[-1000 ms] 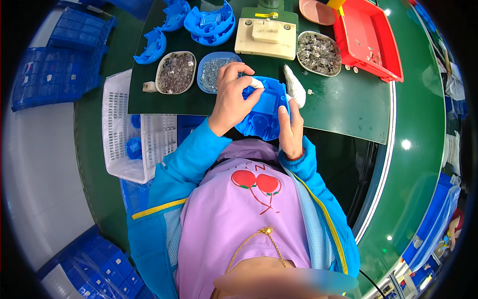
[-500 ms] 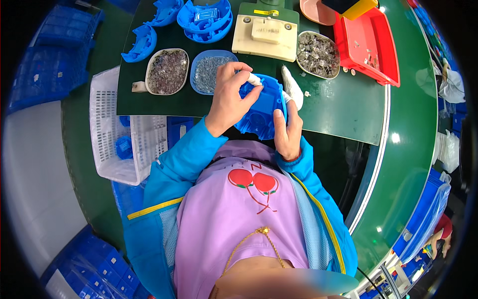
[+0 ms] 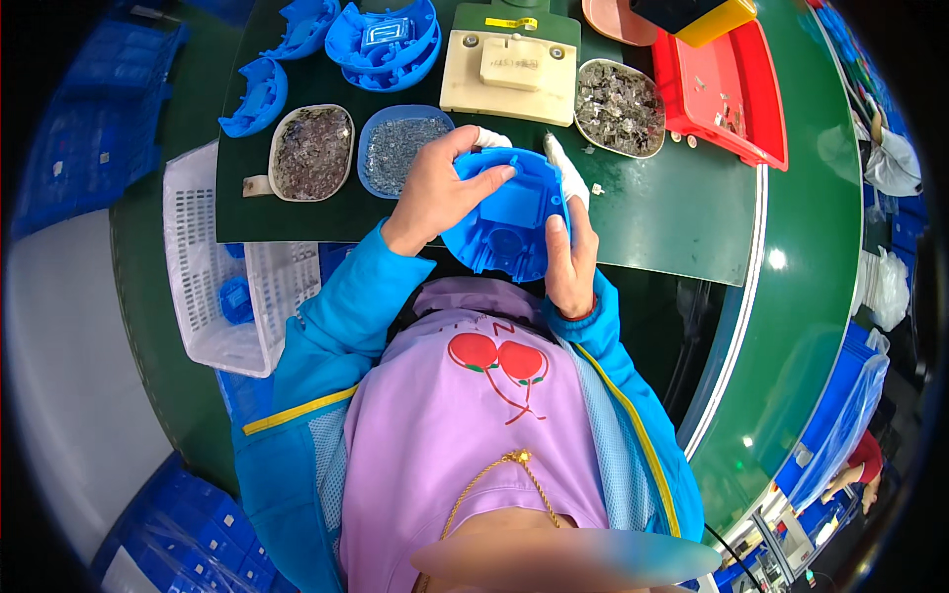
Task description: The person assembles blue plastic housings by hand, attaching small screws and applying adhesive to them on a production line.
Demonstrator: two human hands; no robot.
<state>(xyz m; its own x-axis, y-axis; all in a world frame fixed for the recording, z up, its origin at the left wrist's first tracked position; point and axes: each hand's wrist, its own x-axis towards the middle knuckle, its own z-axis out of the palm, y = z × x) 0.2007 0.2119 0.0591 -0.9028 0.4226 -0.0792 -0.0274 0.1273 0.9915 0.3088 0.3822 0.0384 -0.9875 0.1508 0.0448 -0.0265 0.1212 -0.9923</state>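
Observation:
A blue plastic shell (image 3: 502, 210), hollow side up with ribs and posts inside, is held between my hands in front of my body. My left hand (image 3: 435, 193) grips its upper left rim, thumb over the inside and a white-wrapped finger behind the edge. On the right rim, my right hand (image 3: 573, 259) has its thumb at the side and a white-wrapped finger stretched up along the outer edge. Just beyond the shell lie a blue tray (image 3: 374, 178) of small grey metal pieces and a white dish (image 3: 277, 163) of small clear pieces.
A cream fixture block (image 3: 465, 84) stands at the back centre. Right of it are a dish of shiny pieces (image 3: 620, 107) and a red bin (image 3: 712, 84). More blue shells (image 3: 386, 44) sit at back left. A white basket (image 3: 272, 282) stands beside the dark green table (image 3: 682, 232).
My left fingers have shifted from a pinch inside the shell to its upper rim. The shell is tilted a little differently, and the view has moved slightly.

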